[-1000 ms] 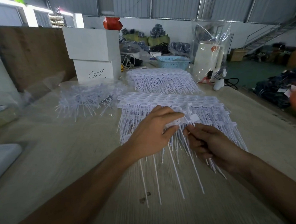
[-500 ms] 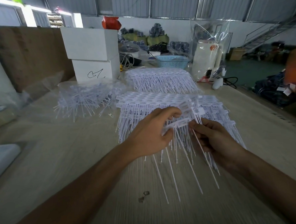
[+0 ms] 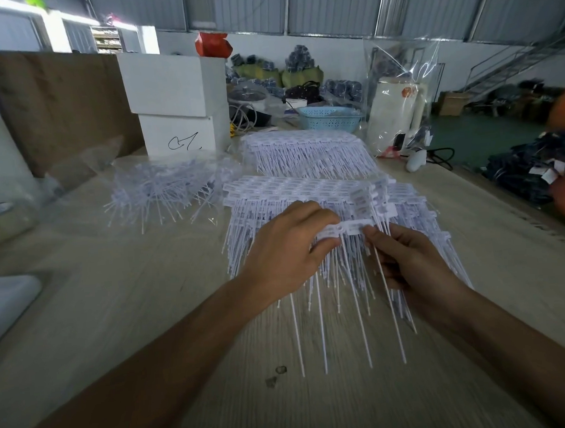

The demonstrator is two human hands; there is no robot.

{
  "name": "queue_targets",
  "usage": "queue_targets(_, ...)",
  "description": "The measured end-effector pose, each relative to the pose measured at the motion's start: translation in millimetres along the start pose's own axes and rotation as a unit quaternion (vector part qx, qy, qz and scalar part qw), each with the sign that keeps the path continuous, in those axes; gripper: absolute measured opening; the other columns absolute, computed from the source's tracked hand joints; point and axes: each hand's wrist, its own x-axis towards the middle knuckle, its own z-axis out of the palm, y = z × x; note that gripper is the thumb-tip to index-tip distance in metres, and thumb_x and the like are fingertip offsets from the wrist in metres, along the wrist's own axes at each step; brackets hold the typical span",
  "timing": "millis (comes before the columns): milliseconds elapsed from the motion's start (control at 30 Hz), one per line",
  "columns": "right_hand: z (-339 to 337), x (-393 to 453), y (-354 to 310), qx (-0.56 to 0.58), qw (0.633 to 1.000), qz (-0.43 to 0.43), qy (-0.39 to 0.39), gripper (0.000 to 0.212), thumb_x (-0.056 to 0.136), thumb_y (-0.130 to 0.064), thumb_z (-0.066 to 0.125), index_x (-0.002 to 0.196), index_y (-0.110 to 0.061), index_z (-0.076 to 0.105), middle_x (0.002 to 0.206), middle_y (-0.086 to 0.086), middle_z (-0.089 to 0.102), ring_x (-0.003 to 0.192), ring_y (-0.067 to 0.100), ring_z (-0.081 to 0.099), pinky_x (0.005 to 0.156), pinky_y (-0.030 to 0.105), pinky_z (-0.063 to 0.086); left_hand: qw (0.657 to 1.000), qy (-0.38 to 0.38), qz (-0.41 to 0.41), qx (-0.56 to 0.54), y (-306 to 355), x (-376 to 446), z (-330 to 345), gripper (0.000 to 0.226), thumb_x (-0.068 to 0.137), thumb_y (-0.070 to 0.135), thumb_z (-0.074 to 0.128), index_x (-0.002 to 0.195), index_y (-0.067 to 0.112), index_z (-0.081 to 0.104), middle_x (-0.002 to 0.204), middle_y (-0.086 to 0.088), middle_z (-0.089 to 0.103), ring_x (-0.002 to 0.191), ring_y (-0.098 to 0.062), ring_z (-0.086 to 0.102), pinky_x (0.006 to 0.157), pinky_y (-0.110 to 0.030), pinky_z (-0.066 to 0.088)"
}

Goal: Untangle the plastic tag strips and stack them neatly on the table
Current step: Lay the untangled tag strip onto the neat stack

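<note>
The person's left hand (image 3: 284,246) and right hand (image 3: 411,259) meet above the near stack of tag strips (image 3: 293,193) on the pale wooden bench (image 3: 116,320). Both hands hold one tag strip (image 3: 344,228), raised just over the stack. The left grip is closed on the strip's white header bar, thumb below and fingers curled over the top. The right grip is closed on the same strip at its right end, fingertips (image 3: 372,233) pinching just under the header, with one thin tail running down across the palm. The strip's long tails hang toward the viewer and reach well past the stack's near edge.

The near stack lies flat at the bench centre, headers aligned at the far side, tails fanned toward the person. A second ordered stack (image 3: 307,150) lies directly behind it, close but separate. To the left, a loose tangled pile of tag strips (image 3: 162,190) rests on clear plastic film (image 3: 76,178).

Behind the tangled pile stand two white boxes (image 3: 174,101), one on the other, the lower bearing a black scribble. A light blue perforated basket (image 3: 330,118) sits at the far edge, with a white bottle in a clear bag (image 3: 396,109) to its right
</note>
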Motion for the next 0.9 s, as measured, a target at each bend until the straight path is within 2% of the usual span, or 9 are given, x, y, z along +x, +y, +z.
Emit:
queue_targets(267, -4.4, 0.9, 3.3, -0.008, 0.998, -0.05, -0.023, 0.028, 0.096, -0.028, 0.065, 0.07, -0.02, 0.06, 0.055, -0.005, 0.027, 0.044, 0.01, 0.021, 0.041, 0.018, 0.024, 0.999, -0.001, 0.039, -0.011, -3.0, -0.6, 0.7, 0.017, 0.095, 0.021, 0.066, 0.104, 0.008, 0.073, 0.093, -0.003, 0.065, 0.085, -0.022, 0.059, 0.063, -0.042, 0.052)
queue_targets(433, -6.7, 0.8, 2.5, -0.016, 0.997, -0.066, -0.036, 0.023, 0.094, -0.029, 0.066, 0.075, -0.017, 0.059, 0.056, -0.002, 0.027, 0.045, 0.011, 0.021, 0.042, 0.019, 0.024, 0.998, -0.027, 0.033, -0.053, -4.8, 0.3, 3.2, 0.017, 0.098, 0.015, 0.06, 0.103, 0.004, 0.072, 0.092, -0.006, 0.064, 0.085, -0.021, 0.057, 0.07, -0.037, 0.048)
queue_targets(533, -6.7, 0.0, 1.7, -0.017, 0.997, -0.071, -0.039, 0.022, 0.09, -0.033, 0.068, 0.076, -0.018, 0.06, 0.06, 0.003, 0.026, 0.047, 0.012, 0.02, 0.042, 0.02, 0.023, 0.996, -0.034, 0.012, -0.087, -6.0, 2.0, 4.9, 0.016, 0.098, 0.014, 0.06, 0.1, 0.004, 0.073, 0.091, -0.005, 0.065, 0.082, -0.019, 0.058, 0.072, -0.033, 0.046)
queue_targets(633, -6.8, -0.9, 0.7, -0.019, 0.996, -0.078, -0.046, 0.021, 0.089, -0.034, 0.068, 0.075, -0.021, 0.061, 0.06, 0.004, 0.027, 0.047, 0.013, 0.02, 0.043, 0.021, 0.023, 0.988, -0.04, -0.018, -0.148, -5.5, 3.6, 4.7, 0.017, 0.097, 0.013, 0.061, 0.098, 0.002, 0.074, 0.09, -0.004, 0.068, 0.081, -0.011, 0.059, 0.073, -0.023, 0.045)
queue_targets(700, -6.8, -1.3, 0.4, -0.022, 0.995, -0.086, -0.053, 0.019, 0.092, -0.033, 0.066, 0.074, -0.026, 0.063, 0.06, 0.004, 0.027, 0.048, 0.013, 0.021, 0.043, 0.022, 0.022, 0.982, -0.046, -0.043, -0.18, -4.6, 3.8, 4.7, 0.015, 0.096, 0.014, 0.063, 0.097, 0.004, 0.074, 0.089, -0.005, 0.07, 0.079, -0.012, 0.061, 0.072, -0.024, 0.046)
queue_targets(800, -6.2, -1.0, 0.8, -0.027, 0.993, -0.097, -0.055, 0.019, 0.093, -0.032, 0.065, 0.074, -0.026, 0.064, 0.064, 0.022, 0.022, 0.048, 0.014, 0.02, 0.044, 0.024, 0.021, 0.963, -0.061, -0.106, -0.241, -5.0, 3.5, 5.5, 0.01, 0.094, 0.011, 0.065, 0.097, 0.007, 0.074, 0.085, -0.006, 0.071, 0.078, -0.017, 0.065, 0.069, -0.031, 0.05)
queue_targets(900, -4.9, -1.6, -0.3, -0.036, 0.992, -0.108, -0.055, 0.016, 0.093, -0.031, 0.065, 0.078, -0.027, 0.066, 0.067, 0.032, 0.023, 0.048, 0.014, 0.021, 0.044, 0.024, 0.02, 0.929, -0.08, -0.158, -0.324, -7.2, 3.5, 4.3, 0.011, 0.095, 0.004, 0.062, 0.099, 0.003, 0.072, 0.077, -0.007, 0.068, 0.067, -0.011, 0.065, 0.059, -0.026, 0.053)
